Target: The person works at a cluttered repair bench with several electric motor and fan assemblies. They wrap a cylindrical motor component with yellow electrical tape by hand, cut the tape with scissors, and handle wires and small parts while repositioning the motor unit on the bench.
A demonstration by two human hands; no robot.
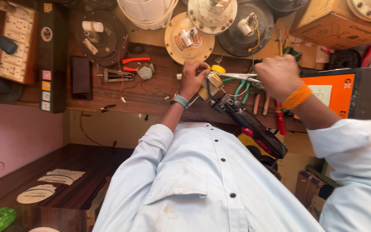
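L hand [193,79] pinches small brass part [209,86] at bench [151,92] edge. R hand [278,77] closed on pliers [239,76], long axis horizontal, tip pointing left at part. L hand nearer.

Both arms reach forward, elbows bent, sleeves rolled back. The left hand [193,79] pinches with curled fingers — the right hand [278,76] is clenched, knuckles toward the camera.
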